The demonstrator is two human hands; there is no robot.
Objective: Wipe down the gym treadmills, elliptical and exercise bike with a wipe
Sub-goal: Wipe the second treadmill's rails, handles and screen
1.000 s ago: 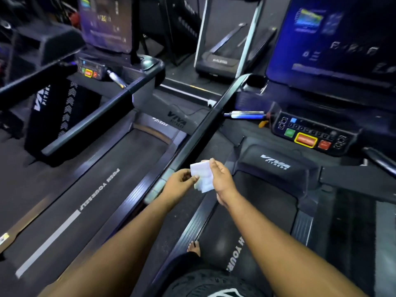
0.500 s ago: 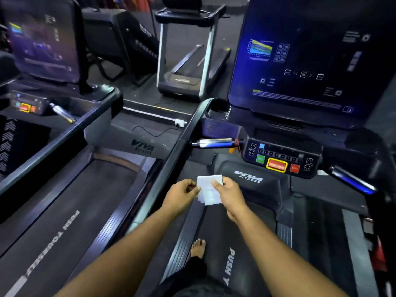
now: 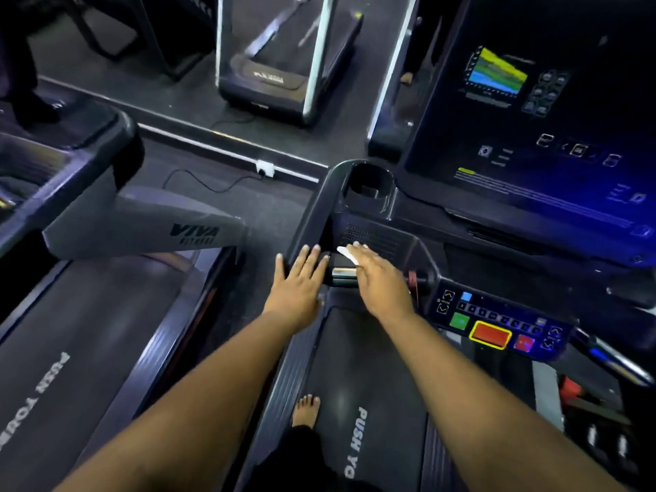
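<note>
wipe pressed to the treadmill console, other hand steadying on the rail

the right hand (image 3: pixel 381 278) lies flat with straight fingers on the white wipe (image 3: pixel 346 253), pinning it against the dark console (image 3: pixel 376 239) below the cup holder (image 3: pixel 369 182), likely so the whole palm can push it across. the left hand (image 3: pixel 298 278), fingers spread and relaxed, holding nothing, rests on the side rail (image 3: pixel 312 214), probably as a brace. the screen (image 3: pixel 532 136) and button panel (image 3: pixel 497 324) look not yet wiped.
</note>
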